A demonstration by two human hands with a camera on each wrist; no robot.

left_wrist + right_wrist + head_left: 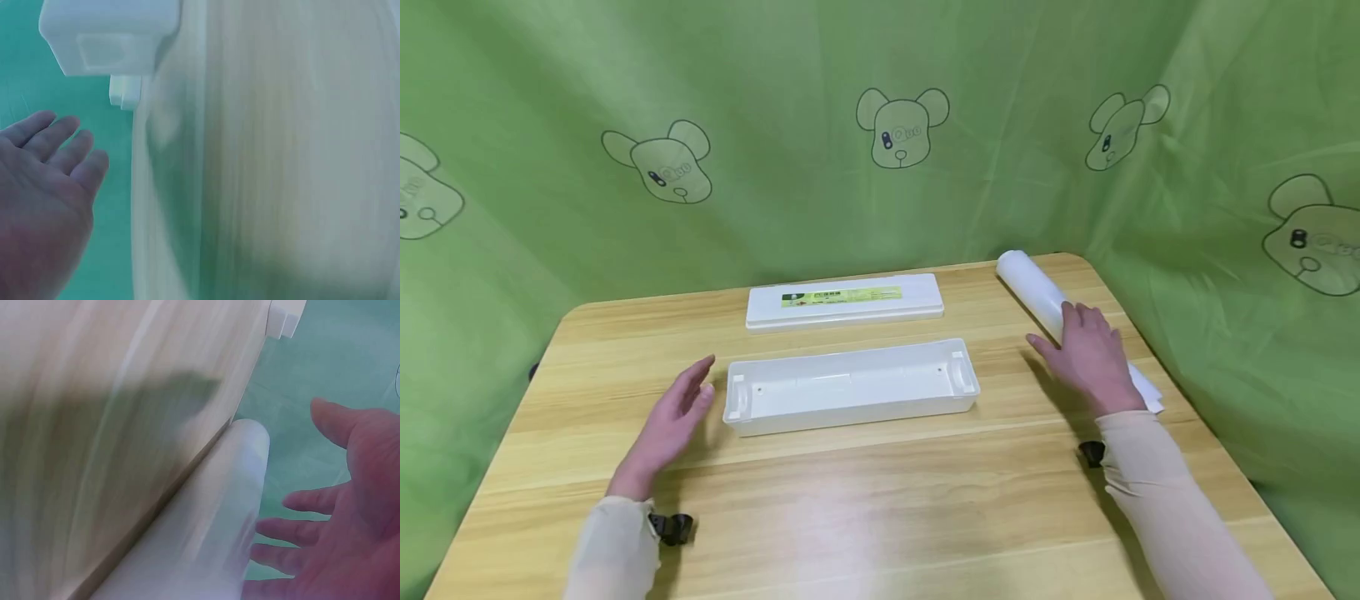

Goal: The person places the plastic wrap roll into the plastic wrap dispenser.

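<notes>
An open-topped white plastic box (857,417), long and narrow, stands in the middle of the table. Just off its left end is my left hand (670,425), fingers extended and holding nothing. The left wrist view shows that palm (47,200) below the box's end wall (109,53). At the right lies a roll of clear plastic film (1028,285), slanting from the back edge toward me. Over the roll's near half is my right hand (1086,354), thumb spread from the fingers. In the right wrist view its fingertips are right at the side of the roll (215,500).
Behind the box lies a white lid (842,315) with a green and yellow label. A loose end of film (1146,390) sticks out past the right hand. Green curtains (775,167) printed with bear heads hang around the wooden table (865,508).
</notes>
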